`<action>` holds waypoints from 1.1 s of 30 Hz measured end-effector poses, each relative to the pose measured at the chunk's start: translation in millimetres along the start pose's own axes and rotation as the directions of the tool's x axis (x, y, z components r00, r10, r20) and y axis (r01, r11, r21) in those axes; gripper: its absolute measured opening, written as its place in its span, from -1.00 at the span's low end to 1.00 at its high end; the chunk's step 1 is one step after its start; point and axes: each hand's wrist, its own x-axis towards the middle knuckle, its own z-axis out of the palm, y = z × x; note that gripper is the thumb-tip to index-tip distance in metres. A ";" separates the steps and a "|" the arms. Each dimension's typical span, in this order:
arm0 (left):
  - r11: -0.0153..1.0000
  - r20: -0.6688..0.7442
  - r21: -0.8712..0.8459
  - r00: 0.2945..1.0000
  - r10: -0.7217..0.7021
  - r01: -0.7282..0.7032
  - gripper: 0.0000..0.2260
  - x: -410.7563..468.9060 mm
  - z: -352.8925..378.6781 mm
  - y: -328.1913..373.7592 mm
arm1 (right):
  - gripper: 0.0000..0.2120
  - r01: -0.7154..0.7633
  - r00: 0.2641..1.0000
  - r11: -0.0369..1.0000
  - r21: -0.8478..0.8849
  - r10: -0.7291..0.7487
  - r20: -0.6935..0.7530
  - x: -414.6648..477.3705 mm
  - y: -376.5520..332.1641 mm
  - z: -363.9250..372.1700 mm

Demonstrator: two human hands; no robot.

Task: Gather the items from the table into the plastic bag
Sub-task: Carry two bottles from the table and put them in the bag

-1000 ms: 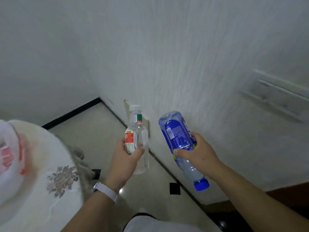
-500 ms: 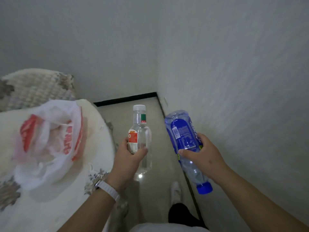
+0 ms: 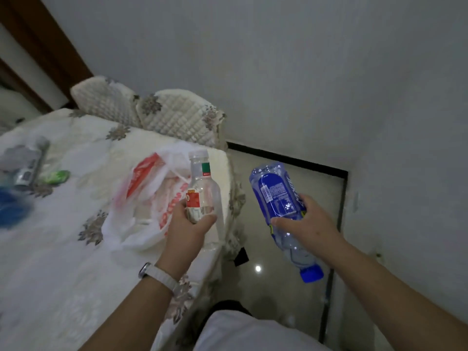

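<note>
Bagging step: left hand (image 3: 188,231) gripped clear bottle (image 3: 202,188), right hand (image 3: 309,221) blue bottle (image 3: 273,193); slack plastic bag (image 3: 152,198) on surface (image 3: 50,249) probably needed opening first.

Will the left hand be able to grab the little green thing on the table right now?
Probably not yet: the left hand grips the clear bottle, and the green thing lies beyond the plastic bag.
</note>
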 end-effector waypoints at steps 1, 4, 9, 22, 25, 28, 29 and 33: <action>1.000 -0.042 -0.020 0.999 -0.017 0.016 -0.57 3.2 -4.1 -1.2 | -0.50 0.008 0.999 1.000 -0.014 -0.008 0.033 9.6 -4.5 2.1; 0.994 -0.158 -0.085 0.984 -0.083 0.070 -0.57 18.7 -17.0 -4.8 | -0.52 0.021 0.992 0.999 -0.045 -0.015 0.129 38.7 -15.6 12.7; 0.985 -0.303 -0.136 0.942 -0.147 0.111 -0.46 55.8 -42.2 -19.4 | -0.54 -0.003 0.957 0.992 -0.123 0.039 0.289 95.8 -31.7 46.7; 0.965 -0.390 -0.207 0.891 -0.231 0.160 -0.36 161.0 -86.4 -65.3 | -0.58 0.072 0.814 0.930 -0.361 0.154 0.560 207.7 -120.3 155.8; 0.955 -0.425 -0.255 0.869 -0.253 0.153 -0.36 166.1 -89.3 -72.9 | -0.53 0.074 0.762 0.901 -0.427 0.225 0.607 221.7 -131.4 183.9; 0.943 -0.472 -0.308 0.841 -0.267 0.126 -0.30 172.4 -95.2 -83.9 | -0.55 0.020 0.699 0.889 -0.458 0.315 0.642 230.2 -136.1 211.6; 0.939 -0.488 -0.324 0.831 -0.266 0.111 -0.30 174.3 -97.1 -86.7 | -0.51 -0.015 0.674 0.890 -0.456 0.346 0.653 232.8 -136.9 220.3; 0.928 -0.536 -0.366 0.799 -0.273 0.072 -0.30 179.5 -102.6 -95.9 | -0.39 -0.202 0.531 0.855 -0.478 0.506 0.680 247.2 -140.7 250.8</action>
